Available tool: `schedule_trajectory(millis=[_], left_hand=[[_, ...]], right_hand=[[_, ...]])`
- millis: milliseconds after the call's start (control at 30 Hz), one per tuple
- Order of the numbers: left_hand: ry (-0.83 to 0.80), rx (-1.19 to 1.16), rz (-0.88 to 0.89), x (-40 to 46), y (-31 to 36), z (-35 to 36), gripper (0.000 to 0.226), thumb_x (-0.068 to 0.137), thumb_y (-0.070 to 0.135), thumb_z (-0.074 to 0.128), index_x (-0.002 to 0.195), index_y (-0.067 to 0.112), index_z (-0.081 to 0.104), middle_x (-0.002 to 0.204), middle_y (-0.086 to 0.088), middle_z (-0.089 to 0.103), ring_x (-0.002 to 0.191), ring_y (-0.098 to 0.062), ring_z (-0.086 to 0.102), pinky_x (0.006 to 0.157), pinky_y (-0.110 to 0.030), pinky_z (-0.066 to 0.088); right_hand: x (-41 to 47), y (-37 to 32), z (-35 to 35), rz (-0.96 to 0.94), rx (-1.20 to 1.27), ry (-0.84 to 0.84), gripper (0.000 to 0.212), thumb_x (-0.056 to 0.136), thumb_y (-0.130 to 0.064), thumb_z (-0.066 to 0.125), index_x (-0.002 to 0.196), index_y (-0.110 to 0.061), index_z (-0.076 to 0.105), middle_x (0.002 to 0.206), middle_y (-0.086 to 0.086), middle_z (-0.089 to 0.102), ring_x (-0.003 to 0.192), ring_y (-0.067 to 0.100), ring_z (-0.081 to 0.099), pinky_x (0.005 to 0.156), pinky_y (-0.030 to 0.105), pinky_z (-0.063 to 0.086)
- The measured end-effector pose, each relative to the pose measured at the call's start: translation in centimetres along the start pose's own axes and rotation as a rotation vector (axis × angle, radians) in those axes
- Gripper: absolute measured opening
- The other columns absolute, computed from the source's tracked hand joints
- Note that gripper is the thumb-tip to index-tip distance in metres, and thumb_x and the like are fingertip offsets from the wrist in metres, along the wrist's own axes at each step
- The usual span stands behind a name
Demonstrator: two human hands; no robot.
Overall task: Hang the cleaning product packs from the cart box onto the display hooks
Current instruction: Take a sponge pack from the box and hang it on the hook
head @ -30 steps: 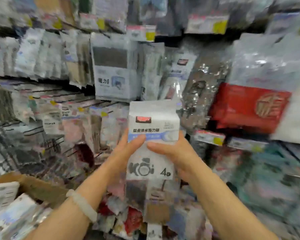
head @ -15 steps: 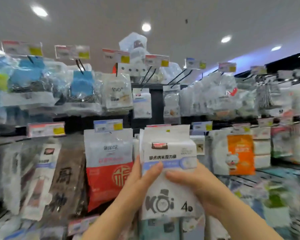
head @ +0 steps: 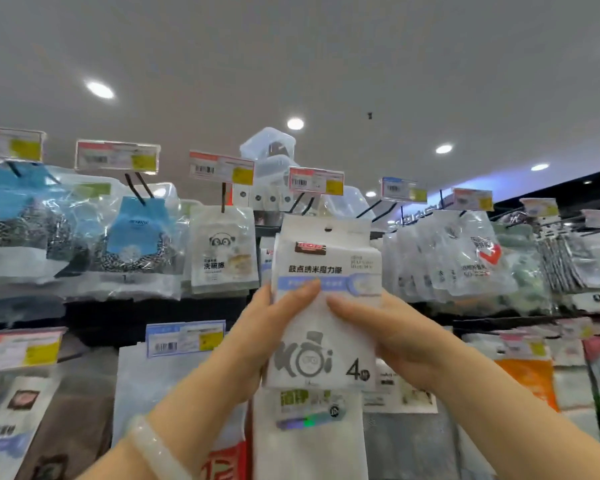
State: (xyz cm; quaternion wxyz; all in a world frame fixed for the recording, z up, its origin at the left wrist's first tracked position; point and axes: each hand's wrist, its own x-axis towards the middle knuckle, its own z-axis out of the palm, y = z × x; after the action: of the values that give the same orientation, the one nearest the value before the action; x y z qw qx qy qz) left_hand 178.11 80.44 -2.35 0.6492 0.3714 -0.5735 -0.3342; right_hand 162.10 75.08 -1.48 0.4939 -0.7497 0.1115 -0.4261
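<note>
The white sponge pack [head: 326, 306] is sitting at centre frame, higher against the display than half a second ago, its hang hole now nearing the black hooks [head: 302, 204]. The left hand [head: 260, 344] and right hand [head: 392, 341] are both gripping its sides, thumbs pressing its front.

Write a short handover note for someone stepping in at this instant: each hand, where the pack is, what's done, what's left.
Left hand and right hand both grip the white sponge pack, thumbs on its front.
The pack is raised just below the black double hook under a price tag; its hang hole is not yet on the hook.
Left: thread the hole onto the hook, release. The cart box is out of view.
</note>
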Motion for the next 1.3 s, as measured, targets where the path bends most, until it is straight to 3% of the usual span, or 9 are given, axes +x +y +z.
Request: schedule_trajectory(millis=[133, 233, 400, 500, 600, 667, 833, 933, 1300], left_hand=[[0.028, -0.063, 0.034, 1.2, 1.0, -1.9, 0.046, 0.067, 0.035, 0.065, 0.108, 0.014, 0.063, 0.088, -0.013, 0.076, 0.071, -0.029, 0.074, 0.063, -0.041, 0.061], [0.032, -0.101, 0.031, 2.1, 1.1, -2.5, 0.042, 0.067, 0.034, 0.063, 0.103, 0.013, 0.066, 0.086, -0.014, 0.076, 0.066, -0.028, 0.073, 0.056, -0.041, 0.061], [0.035, -0.031, 0.061, 3.4, 1.4, -1.9, 0.038, 0.067, 0.034, 0.062, 0.099, 0.014, 0.067, 0.084, -0.014, 0.076, 0.065, -0.028, 0.073, 0.054, -0.039, 0.06], [0.06, -0.029, 0.073, 3.6, 1.5, -1.7, 0.032, 0.067, 0.034, 0.062, 0.092, 0.015, 0.068, 0.08, -0.013, 0.076, 0.062, -0.028, 0.073, 0.054, -0.039, 0.06], [0.084, -0.031, 0.101, 3.5, 1.7, -1.7, 0.035, 0.066, 0.036, 0.061, 0.093, 0.016, 0.068, 0.082, -0.013, 0.076, 0.064, -0.028, 0.073, 0.057, -0.042, 0.061], [0.118, -0.009, 0.121, 3.3, 1.8, -1.6, 0.036, 0.066, 0.037, 0.061, 0.095, 0.016, 0.066, 0.078, -0.011, 0.075, 0.06, -0.027, 0.072, 0.05, -0.038, 0.06], [0.238, -0.013, 0.154, 2.5, 2.5, -2.4, 0.031, 0.067, 0.037, 0.059, 0.09, 0.017, 0.068, 0.078, -0.012, 0.076, 0.06, -0.027, 0.072, 0.05, -0.04, 0.059], [0.312, 0.021, 0.147, 2.1, 3.2, -3.4, 0.038, 0.068, 0.038, 0.061, 0.1, 0.018, 0.068, 0.088, -0.014, 0.076, 0.066, -0.031, 0.073, 0.055, -0.045, 0.06], [0.373, 0.101, 0.141, 1.6, 3.0, -3.1, 0.039, 0.07, 0.037, 0.06, 0.102, 0.016, 0.069, 0.099, -0.017, 0.074, 0.072, -0.032, 0.073, 0.065, -0.05, 0.058]], right_hand=[[3.6, 1.2, -1.8, -0.005, -0.002, -0.005, 0.067, 0.062, -0.068, 0.054, 0.121, -0.036, 0.059, 0.121, -0.007, 0.067, 0.118, 0.018, 0.058, 0.104, 0.046, 0.041], [6.0, 2.7, -2.9, -0.035, -0.051, 0.064, 0.08, 0.054, -0.079, 0.061, 0.123, -0.038, 0.057, 0.125, -0.007, 0.063, 0.127, 0.02, 0.05, 0.11, 0.049, 0.033], [7.9, 4.2, -4.3, -0.087, 0.045, 0.115, 0.087, 0.061, -0.061, 0.072, 0.135, -0.032, 0.037, 0.129, 0.004, 0.059, 0.115, 0.023, 0.06, 0.103, 0.051, 0.042], [8.6, 4.3, -5.0, -0.096, 0.061, 0.119, 0.078, 0.063, -0.055, 0.076, 0.131, -0.037, 0.041, 0.129, 0.005, 0.058, 0.114, 0.023, 0.06, 0.102, 0.049, 0.043], [9.4, 4.3, -5.5, -0.136, 0.127, 0.146, 0.059, 0.077, -0.031, 0.072, 0.129, -0.031, 0.044, 0.119, 0.005, 0.063, 0.103, 0.022, 0.064, 0.08, 0.038, 0.052], [10.1, 4.3, -5.7, -0.149, 0.207, 0.128, 0.058, 0.078, -0.018, 0.071, 0.129, -0.026, 0.045, 0.12, 0.008, 0.06, 0.1, 0.025, 0.065, 0.076, 0.04, 0.055], [11.8, 4.5, -6.2, -0.199, 0.349, 0.104, 0.047, 0.077, -0.011, 0.07, 0.118, -0.021, 0.048, 0.117, 0.011, 0.059, 0.088, 0.024, 0.067, 0.065, 0.038, 0.059], [12.6, 4.4, -7.5, -0.234, 0.382, 0.101, 0.048, 0.066, -0.016, 0.072, 0.11, -0.022, 0.052, 0.118, 0.009, 0.06, 0.092, 0.026, 0.067, 0.071, 0.042, 0.059], [14.7, 5.4, -8.0, -0.361, 0.404, 0.084, 0.037, 0.071, -0.009, 0.07, 0.101, -0.024, 0.055, 0.109, 0.003, 0.062, 0.106, 0.034, 0.062, 0.079, 0.045, 0.058]])
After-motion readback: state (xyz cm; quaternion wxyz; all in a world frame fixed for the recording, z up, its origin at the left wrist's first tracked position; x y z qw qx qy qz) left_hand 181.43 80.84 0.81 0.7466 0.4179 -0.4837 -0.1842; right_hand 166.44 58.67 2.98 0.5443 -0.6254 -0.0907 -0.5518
